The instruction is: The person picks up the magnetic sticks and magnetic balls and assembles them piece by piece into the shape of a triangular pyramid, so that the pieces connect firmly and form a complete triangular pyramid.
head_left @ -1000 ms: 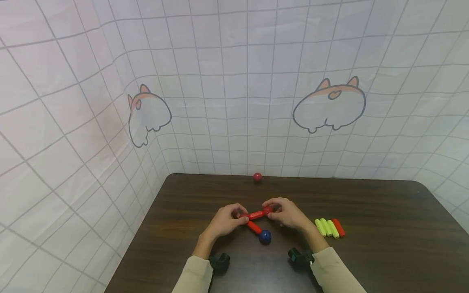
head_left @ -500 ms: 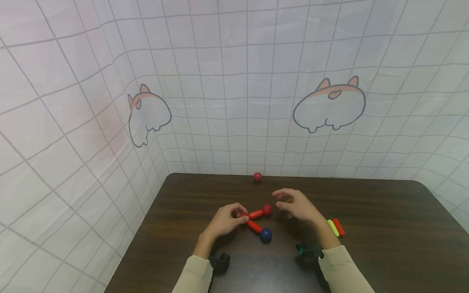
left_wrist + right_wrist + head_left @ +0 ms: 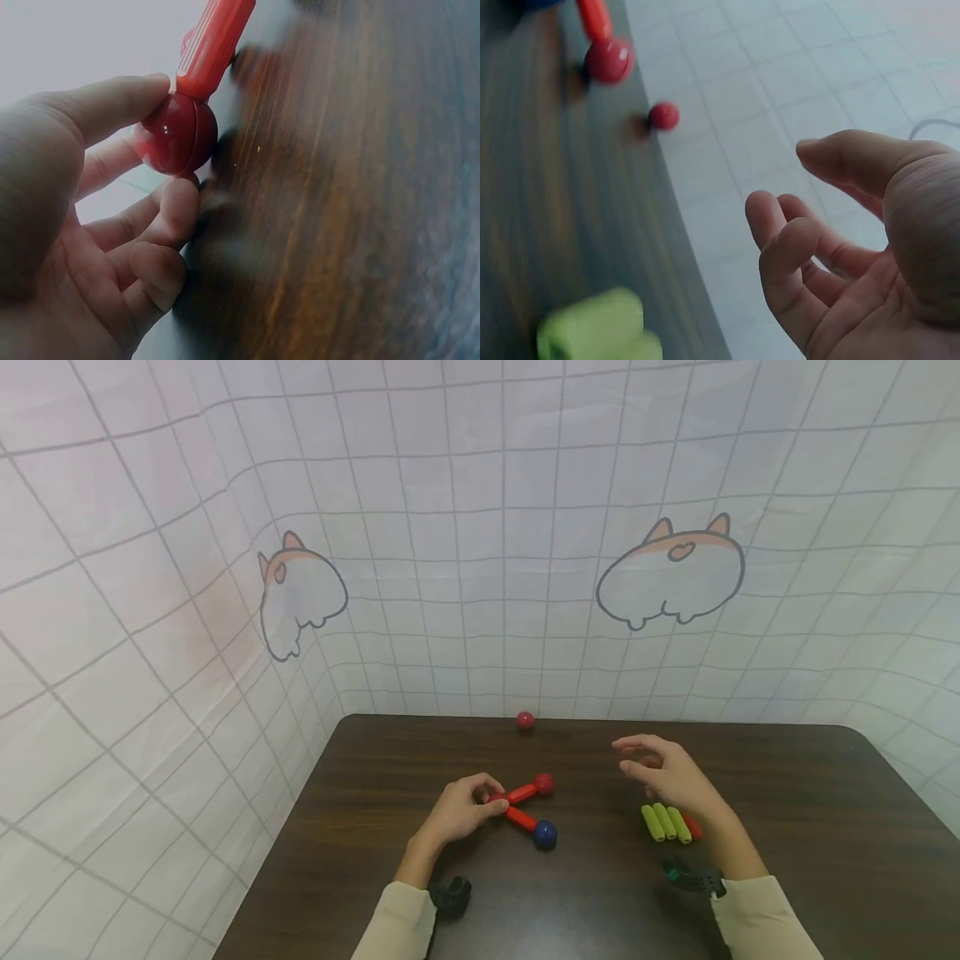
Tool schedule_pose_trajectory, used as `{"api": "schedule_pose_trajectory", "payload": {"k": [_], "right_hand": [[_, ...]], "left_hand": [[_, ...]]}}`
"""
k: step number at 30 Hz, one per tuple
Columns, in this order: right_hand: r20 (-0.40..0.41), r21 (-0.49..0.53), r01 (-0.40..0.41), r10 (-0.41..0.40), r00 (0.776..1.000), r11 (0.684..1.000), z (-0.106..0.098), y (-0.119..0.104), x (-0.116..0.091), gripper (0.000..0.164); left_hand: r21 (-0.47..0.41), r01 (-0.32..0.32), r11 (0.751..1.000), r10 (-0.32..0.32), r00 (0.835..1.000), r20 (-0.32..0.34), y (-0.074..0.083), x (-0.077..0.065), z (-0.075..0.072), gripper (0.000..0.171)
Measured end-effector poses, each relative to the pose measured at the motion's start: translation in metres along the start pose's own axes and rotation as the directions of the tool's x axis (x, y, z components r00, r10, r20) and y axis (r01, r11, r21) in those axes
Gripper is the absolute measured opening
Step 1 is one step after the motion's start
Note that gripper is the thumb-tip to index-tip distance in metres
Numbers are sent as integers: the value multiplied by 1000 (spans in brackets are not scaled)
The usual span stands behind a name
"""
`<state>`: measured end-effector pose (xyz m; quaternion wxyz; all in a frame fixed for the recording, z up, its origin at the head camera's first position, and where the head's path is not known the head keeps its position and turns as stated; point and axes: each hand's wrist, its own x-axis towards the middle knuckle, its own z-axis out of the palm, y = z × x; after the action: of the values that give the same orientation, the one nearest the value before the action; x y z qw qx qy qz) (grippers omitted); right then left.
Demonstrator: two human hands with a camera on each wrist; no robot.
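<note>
My left hand pinches a red ball between thumb and fingers, low over the table. Two red rods fan out from that ball. One rod ends in another red ball; the other rod ends in a dark blue ball. My right hand hovers with loosely bent fingers and nothing between them. Below it lie several yellow-green rods side by side, with a red rod at their right end, partly hidden by the wrist.
A lone red ball sits at the back edge of the dark wooden table. Behind the table hangs a white grid-patterned cloth. Each wrist wears a dark strap-mounted device.
My right hand has let go of the red ball at the rod's end and moved right, over the yellow-green rods. The left hand keeps its pinch in place.
</note>
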<state>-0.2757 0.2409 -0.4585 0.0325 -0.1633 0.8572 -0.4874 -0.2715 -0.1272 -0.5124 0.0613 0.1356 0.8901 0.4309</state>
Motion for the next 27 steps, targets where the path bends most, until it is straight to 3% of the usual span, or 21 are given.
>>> {"api": "schedule_pose_trajectory", "payload": {"k": [13, 27], "right_hand": [[-26, -93, -71, 69, 997, 993, -43, 44, -50, 43], [64, -186, -118, 132, 989, 976, -46, 65, -60, 43]], "left_hand": [[-3, -9, 1000, 9, 1000, -19, -3, 1, 2, 22], [0, 1, 1000, -1, 1000, -9, -3, 1, 1, 23]]}}
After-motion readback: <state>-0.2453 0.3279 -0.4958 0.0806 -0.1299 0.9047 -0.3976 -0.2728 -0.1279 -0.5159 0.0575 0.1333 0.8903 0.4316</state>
